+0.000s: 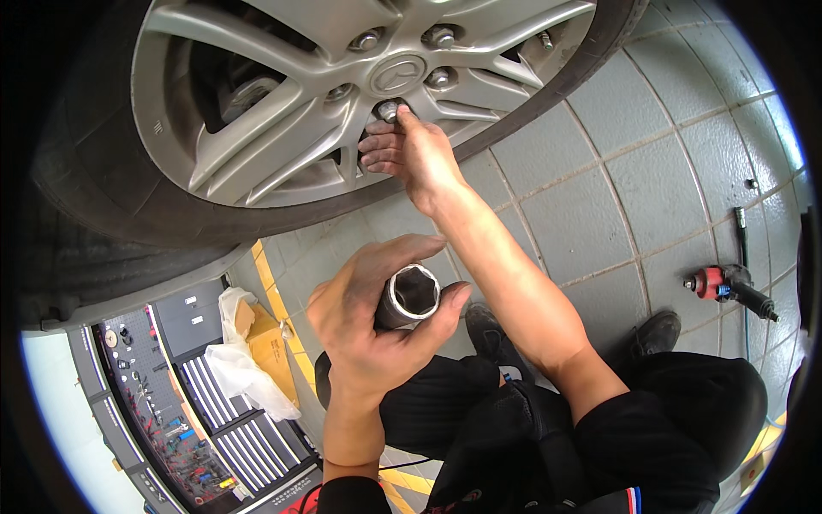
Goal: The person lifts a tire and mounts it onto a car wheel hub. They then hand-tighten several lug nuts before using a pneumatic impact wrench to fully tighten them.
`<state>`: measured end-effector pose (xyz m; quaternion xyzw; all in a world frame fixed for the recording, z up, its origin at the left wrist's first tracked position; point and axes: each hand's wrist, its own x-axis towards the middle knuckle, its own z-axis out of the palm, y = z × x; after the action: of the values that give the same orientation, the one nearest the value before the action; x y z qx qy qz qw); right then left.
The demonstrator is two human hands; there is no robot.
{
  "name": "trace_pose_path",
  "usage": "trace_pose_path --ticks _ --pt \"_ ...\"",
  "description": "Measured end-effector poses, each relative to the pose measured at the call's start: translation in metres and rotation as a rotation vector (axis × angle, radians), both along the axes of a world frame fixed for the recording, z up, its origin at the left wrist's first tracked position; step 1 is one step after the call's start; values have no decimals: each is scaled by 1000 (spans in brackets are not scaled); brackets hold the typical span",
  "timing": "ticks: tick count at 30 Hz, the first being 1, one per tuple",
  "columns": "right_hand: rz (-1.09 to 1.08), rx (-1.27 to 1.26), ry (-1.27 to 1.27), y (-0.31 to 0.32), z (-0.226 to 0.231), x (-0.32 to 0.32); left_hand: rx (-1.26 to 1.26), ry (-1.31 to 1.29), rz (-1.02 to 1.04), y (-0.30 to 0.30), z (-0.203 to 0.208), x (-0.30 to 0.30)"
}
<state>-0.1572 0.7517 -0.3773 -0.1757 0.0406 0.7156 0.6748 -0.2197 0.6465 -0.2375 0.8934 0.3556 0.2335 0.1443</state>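
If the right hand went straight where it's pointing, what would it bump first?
The right hand would probably meet the lug nut by its thumb first, though exact depth is unclear.

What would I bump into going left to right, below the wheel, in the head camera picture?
Tool pegboard → yellow-brown box → left hand holding a dark socket → right forearm → right black shoe → red-and-black power tool.
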Motion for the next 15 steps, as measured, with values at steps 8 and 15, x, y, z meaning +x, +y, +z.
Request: trace_pose_path --ticks 8,15 --pt "82 85 117 -4 0 -4 -43 -50 13 0 -5 0" --pt "-92 -99 -76 -2 4 -17 -51 -27 3 2 0 -4"
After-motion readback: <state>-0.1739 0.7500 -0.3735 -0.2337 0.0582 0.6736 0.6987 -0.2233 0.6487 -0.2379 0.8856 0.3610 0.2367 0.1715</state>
